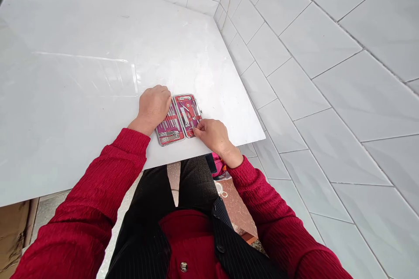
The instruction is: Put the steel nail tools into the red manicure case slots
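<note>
Manicure case (180,116) with metal tools (169,135)

The manicure case (179,117) shows purple and red around silver nail clippers (169,136); beneath it, a white surface (81,139); right of it, pale grey tiles (294,91) with darker joints; nearer than it, crimson sleeves (98,183) and black pinstripes (242,250).

Deep red sleeves on you, left sleeve (81,200) and right sleeve (278,213) alike: crinkled, ridged cloth, down to the wrists. Left hand (155,103) and right hand (214,135) bare beyond the cuffs. Your black vest (140,248) has thin pale pinstripes and a round black button (221,248). Between its edges, your red top (193,235) with a shiny metallic button (183,267). Your trousers (196,178): dark, finely flecked.
</note>
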`<move>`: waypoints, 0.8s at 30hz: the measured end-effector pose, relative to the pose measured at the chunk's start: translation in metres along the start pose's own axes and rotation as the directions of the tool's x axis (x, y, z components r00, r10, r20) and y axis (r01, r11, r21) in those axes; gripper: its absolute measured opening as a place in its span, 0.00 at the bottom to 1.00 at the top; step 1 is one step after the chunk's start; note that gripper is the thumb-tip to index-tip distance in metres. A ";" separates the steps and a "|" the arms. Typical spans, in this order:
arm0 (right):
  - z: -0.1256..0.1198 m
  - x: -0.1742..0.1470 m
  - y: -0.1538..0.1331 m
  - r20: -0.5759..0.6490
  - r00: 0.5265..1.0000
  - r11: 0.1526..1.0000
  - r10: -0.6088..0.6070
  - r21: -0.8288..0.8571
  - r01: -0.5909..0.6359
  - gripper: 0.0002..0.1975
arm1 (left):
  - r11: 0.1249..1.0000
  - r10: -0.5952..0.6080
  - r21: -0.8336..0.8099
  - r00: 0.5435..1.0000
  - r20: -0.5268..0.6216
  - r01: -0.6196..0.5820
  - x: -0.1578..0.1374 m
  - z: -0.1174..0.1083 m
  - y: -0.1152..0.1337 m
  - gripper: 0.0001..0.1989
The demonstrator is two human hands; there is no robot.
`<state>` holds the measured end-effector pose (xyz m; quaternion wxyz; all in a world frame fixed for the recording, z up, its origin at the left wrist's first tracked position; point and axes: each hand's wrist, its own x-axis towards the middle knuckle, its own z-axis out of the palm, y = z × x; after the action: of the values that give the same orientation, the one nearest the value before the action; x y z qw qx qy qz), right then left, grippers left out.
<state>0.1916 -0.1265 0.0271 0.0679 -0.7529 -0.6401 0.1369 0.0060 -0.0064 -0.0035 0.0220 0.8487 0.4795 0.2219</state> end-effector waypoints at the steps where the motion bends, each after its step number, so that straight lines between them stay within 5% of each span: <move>1: 0.003 -0.001 0.005 -0.032 0.999 0.997 -0.015 0.074 0.017 0.10 | 1.000 -0.001 0.003 1.000 0.003 0.001 0.000 0.000 0.000 0.12; 9: 0.044 -0.016 0.050 -0.349 0.928 0.761 0.129 0.635 0.133 0.13 | 0.998 -0.041 -0.053 0.998 -0.046 0.038 -0.001 -0.004 -0.001 0.13; 18: 0.050 -0.015 0.050 -0.388 0.915 0.758 0.110 0.628 0.175 0.12 | 0.959 -0.271 -0.128 0.952 -0.138 0.254 -0.031 -0.029 -0.006 0.13; 24: 0.051 -0.013 0.052 -0.389 0.919 0.794 0.065 0.578 0.189 0.11 | 0.974 -0.178 -0.167 0.975 -0.132 0.155 -0.101 -0.037 0.014 0.16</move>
<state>0.2242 -0.1521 -0.0348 0.4352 -0.6813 -0.5606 0.1793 -0.0428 -0.1037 -0.0025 0.0719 0.7826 0.5306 0.3176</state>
